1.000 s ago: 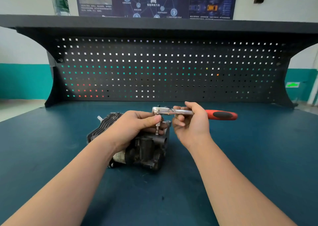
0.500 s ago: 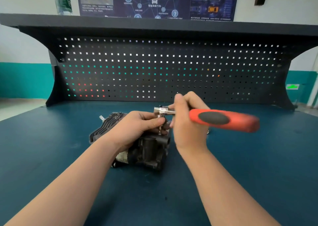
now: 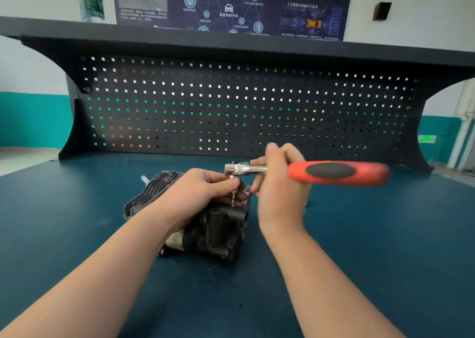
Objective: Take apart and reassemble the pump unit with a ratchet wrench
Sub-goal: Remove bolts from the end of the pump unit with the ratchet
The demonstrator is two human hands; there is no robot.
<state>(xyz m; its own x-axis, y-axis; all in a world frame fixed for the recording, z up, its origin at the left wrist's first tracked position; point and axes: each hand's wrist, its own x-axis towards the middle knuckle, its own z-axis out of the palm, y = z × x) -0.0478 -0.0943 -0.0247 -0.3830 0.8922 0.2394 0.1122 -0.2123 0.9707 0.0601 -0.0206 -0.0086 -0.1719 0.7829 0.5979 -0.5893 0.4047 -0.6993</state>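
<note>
My left hand lies on the pump at the bench's centre, pinching the bit under the wrench, whose shaft my right hand grips. Its blurred red handle points to 3 o'clock. My hands hide the pump's top; a pegboard stands at 12 o'clock.

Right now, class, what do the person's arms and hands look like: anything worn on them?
Both forearms are bare to the frame's bottom edge; no sleeves show. The left hand and right hand wear no gloves, and no watch, ring or bracelet is visible.
</note>
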